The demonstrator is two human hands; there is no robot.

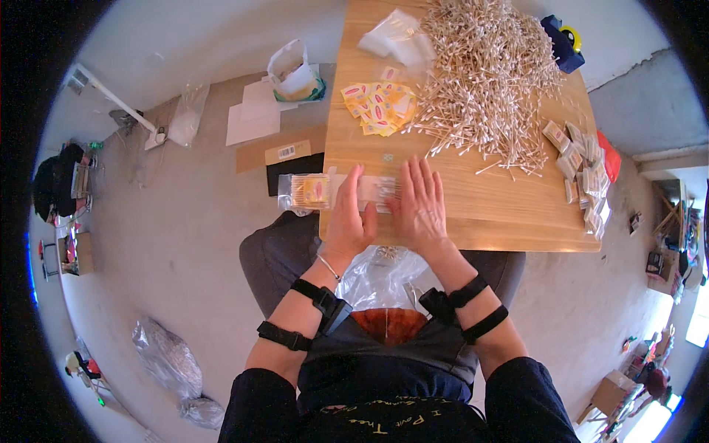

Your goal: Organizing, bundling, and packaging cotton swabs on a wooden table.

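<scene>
A clear plastic bag (375,189) lies flat near the table's front left edge, with cotton swabs (389,190) showing at its right end. My left hand (350,220) rests along the bag's left part, fingers straight and together, thumb apart. My right hand (421,210) lies palm down at the swab end, fingers stretched out. Neither hand visibly grips anything, though what lies under the palms is hidden. Left of my left hand, a filled pack of swabs with a yellow card (316,191) sticks out past the table's edge.
A large heap of loose cotton swabs (487,81) covers the far table. Yellow cards (380,105) and clear bags (399,38) lie left of it. Filled packs (583,177) pile at the right edge, below a tape dispenser (564,43). A plastic bag (377,277) sits on my lap.
</scene>
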